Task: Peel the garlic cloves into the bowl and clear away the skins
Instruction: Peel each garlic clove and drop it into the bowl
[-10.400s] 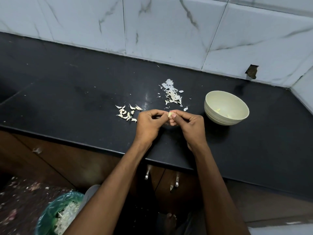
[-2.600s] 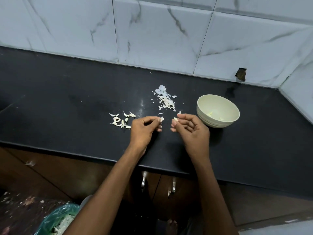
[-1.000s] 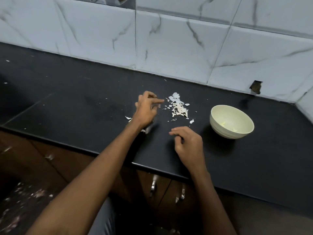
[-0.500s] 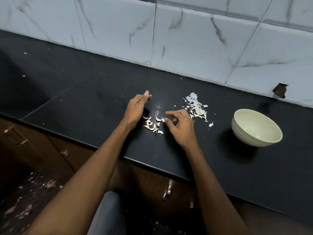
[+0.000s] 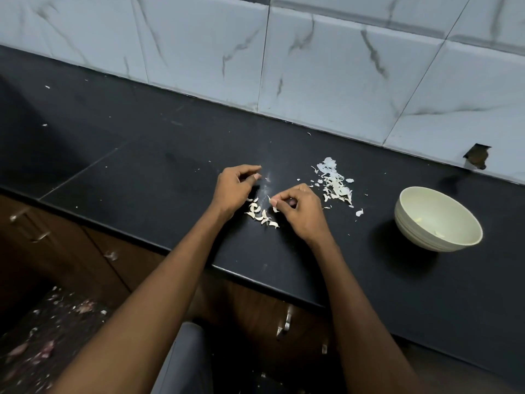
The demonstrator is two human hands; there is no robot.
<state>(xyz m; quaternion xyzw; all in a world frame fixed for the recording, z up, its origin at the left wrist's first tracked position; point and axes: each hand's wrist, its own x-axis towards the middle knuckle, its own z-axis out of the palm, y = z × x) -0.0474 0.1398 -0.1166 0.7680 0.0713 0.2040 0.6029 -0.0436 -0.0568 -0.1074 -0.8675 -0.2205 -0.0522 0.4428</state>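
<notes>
since half a second ago, right hand (image 5: 298,211) is now pinching a garlic clove (image 5: 274,209) off the pile (image 5: 261,214); left hand (image 5: 234,189) is curling loosely, holding nothing; skins (image 5: 335,183) are lying at 2 o'clock.

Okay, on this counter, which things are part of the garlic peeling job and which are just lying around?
Part of the job:
- unpeeled cloves
- skins
- bowl, a few peeled pieces inside
- right hand, pinching a clove
- left hand

Just lying about:
- scraps on the floor
- specks on the far counter
- cabinet handles
</notes>
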